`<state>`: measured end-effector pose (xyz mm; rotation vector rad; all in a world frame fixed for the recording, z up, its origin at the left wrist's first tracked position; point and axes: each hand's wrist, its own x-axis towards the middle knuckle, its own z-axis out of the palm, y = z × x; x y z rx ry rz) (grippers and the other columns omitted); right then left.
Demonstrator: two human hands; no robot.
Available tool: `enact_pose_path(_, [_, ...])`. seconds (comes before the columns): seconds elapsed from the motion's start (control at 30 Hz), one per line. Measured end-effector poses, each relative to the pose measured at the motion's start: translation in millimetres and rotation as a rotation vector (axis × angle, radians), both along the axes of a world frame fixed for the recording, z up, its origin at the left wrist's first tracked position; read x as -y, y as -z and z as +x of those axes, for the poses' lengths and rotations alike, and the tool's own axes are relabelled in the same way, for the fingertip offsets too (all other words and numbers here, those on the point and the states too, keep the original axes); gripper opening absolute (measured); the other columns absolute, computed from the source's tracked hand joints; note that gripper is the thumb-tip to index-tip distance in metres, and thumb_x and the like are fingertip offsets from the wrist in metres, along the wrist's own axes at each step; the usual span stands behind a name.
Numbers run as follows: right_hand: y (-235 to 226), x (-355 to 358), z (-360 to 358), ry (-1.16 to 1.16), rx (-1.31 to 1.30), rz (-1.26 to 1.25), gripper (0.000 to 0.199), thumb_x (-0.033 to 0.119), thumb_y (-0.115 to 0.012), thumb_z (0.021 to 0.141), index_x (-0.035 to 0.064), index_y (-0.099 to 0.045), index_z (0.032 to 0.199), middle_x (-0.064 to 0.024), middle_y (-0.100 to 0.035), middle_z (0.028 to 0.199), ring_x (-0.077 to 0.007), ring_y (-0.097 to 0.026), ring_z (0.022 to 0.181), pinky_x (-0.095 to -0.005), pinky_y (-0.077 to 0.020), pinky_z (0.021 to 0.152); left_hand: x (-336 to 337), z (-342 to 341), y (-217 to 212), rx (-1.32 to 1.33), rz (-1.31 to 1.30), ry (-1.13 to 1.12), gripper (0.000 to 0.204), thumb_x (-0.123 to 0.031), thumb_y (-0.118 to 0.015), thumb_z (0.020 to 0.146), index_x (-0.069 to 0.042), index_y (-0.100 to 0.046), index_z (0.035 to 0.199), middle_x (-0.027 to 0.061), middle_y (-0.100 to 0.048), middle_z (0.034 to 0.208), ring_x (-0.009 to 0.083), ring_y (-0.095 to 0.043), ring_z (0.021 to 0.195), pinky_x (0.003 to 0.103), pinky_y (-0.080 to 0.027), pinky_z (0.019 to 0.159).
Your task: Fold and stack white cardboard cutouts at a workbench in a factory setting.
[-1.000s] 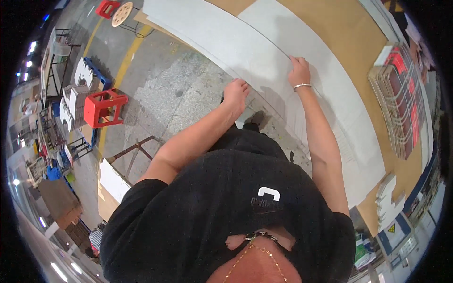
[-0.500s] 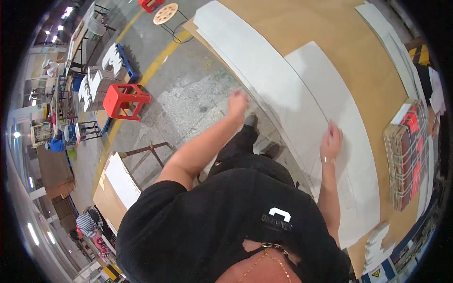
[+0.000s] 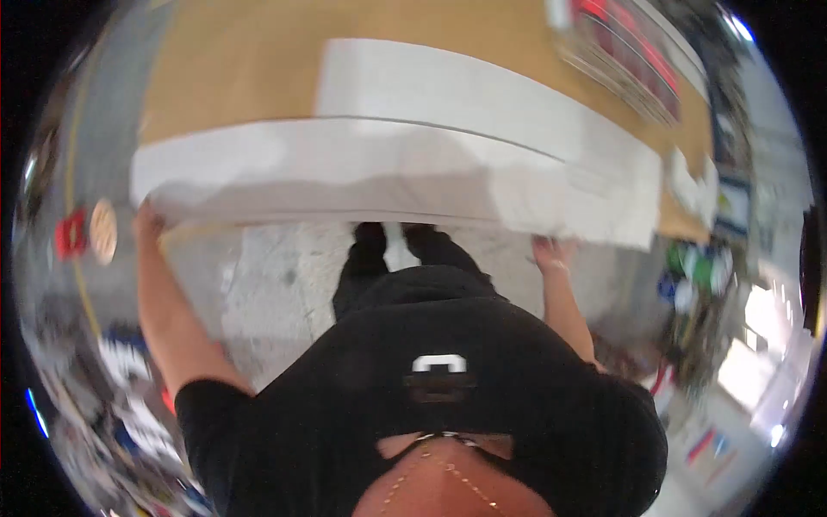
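A long white cardboard strip [image 3: 319, 177] lies along the near edge of a brown board surface [image 3: 233, 65], its front edge facing me. My left hand [image 3: 149, 221] is closed at the strip's left front corner, the fingers partly hidden by it. Farther right, my right hand [image 3: 554, 252] grips the strip's front edge, with its fingertips against the edge and some blur. A second white cardboard sheet [image 3: 431, 77] lies just behind the strip, a thin dark line showing between them.
At the far right of the brown surface stands a strapped bundle with red on it [image 3: 624, 65]. A white cut-out piece [image 3: 692, 191] sits near the right end. On the floor to the left are a round-topped stool [image 3: 103, 231] and a red stool [image 3: 69, 234].
My view and body have turned to the right, so the strip now runs across in front of me. Both hands have moved apart and taken hold of its front edge.
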<state>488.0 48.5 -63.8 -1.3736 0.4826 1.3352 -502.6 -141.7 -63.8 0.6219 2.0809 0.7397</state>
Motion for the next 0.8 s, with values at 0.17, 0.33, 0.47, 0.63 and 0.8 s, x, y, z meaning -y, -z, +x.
enact_pose_path(0.17, [-43.4,-8.2,4.0,0.157,0.163,-0.040,0.074,0.064,-0.055,0.073,0.0046,-0.046,0.116,-0.0117,-0.048,0.112,-0.0301,-0.047,0.105,-0.0471,-0.0398,0.092,-96.1,85.4,39.3,-0.371,0.227,-0.582,0.071,-0.038,-0.068,0.073,-0.002,-0.041,0.127,0.0143,-0.055,0.114,0.0272,-0.056,0.098,0.041,-0.045,0.084])
enact_pose_path(0.33, [-31.3,-21.8,-8.9,0.019,0.144,0.102,0.071,0.064,-0.054,0.075,0.0119,-0.047,0.122,-0.0073,-0.051,0.119,-0.0287,-0.048,0.109,-0.0471,-0.0397,0.093,-58.3,122.1,-64.1,0.220,0.415,-0.807,0.059,-0.036,-0.064,0.077,-0.002,-0.047,0.122,0.0133,-0.055,0.114,0.0264,-0.054,0.103,0.041,-0.046,0.085])
enact_pose_path(0.47, [-4.0,-27.0,-5.4,0.001,0.064,0.087,0.066,0.062,-0.055,0.076,0.0167,-0.046,0.124,-0.0052,-0.050,0.124,-0.0282,-0.049,0.110,-0.0466,-0.0425,0.091,-34.4,95.2,-79.4,0.739,0.499,-0.645,0.053,-0.037,-0.060,0.082,-0.007,-0.045,0.124,0.0149,-0.043,0.129,0.0337,-0.038,0.120,0.053,-0.039,0.092])
enact_pose_path(0.63, [11.3,-28.1,3.7,0.044,0.225,0.030,0.057,0.050,-0.063,0.076,0.0161,-0.049,0.119,-0.0046,-0.054,0.118,-0.0275,-0.055,0.103,-0.0471,-0.0480,0.084,-45.6,187.3,-71.3,0.940,0.765,-0.534,0.063,-0.046,-0.057,0.081,-0.012,-0.038,0.131,0.0111,-0.038,0.135,0.0317,-0.033,0.125,0.051,-0.033,0.098])
enact_pose_path(0.8, [5.3,-31.2,-5.8,0.086,0.270,0.032,0.055,0.045,-0.066,0.076,0.0155,-0.049,0.118,-0.0047,-0.055,0.116,-0.0277,-0.055,0.102,-0.0480,-0.0483,0.083,-53.0,266.7,-46.2,0.862,0.945,-0.670,0.068,-0.039,-0.066,0.076,-0.010,-0.038,0.131,0.0092,-0.038,0.136,0.0295,-0.033,0.126,0.048,-0.026,0.104])
